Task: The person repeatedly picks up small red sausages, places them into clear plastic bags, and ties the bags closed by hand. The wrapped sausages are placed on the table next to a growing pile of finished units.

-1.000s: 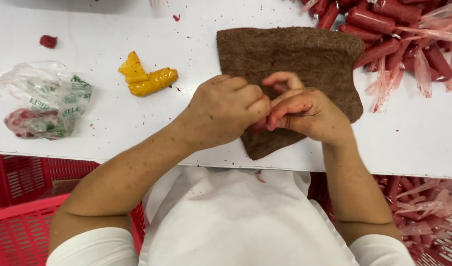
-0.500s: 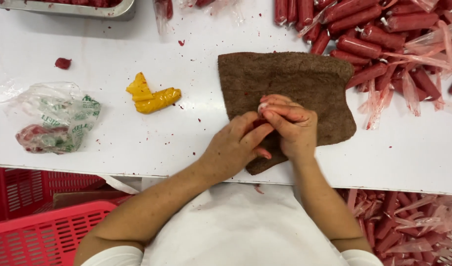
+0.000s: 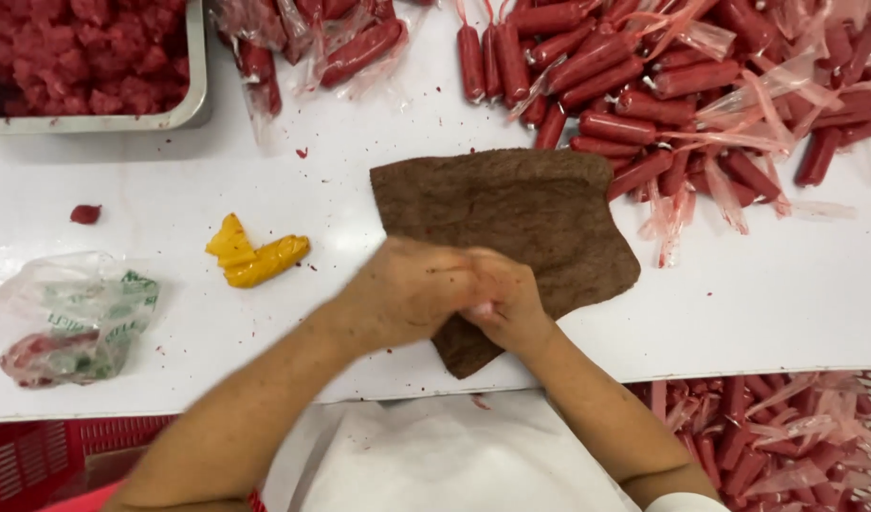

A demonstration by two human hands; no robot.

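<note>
white counter (image 3: 758, 303) carries a brown cloth (image 3: 511, 209), where the left hand (image 3: 407, 289) and right hand (image 3: 506, 301) press together (blurred; whether either grip clamps anything, i cannot tell). cloth looks soft, limp, best pinched at an edge.

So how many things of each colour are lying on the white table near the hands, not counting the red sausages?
Brown cloth: 1
Yellow crumpled glove: 1
Clear plastic bag with green print: 1
Small red scrap: 1
Metal tray of red meat: 1
Total: 5
</note>
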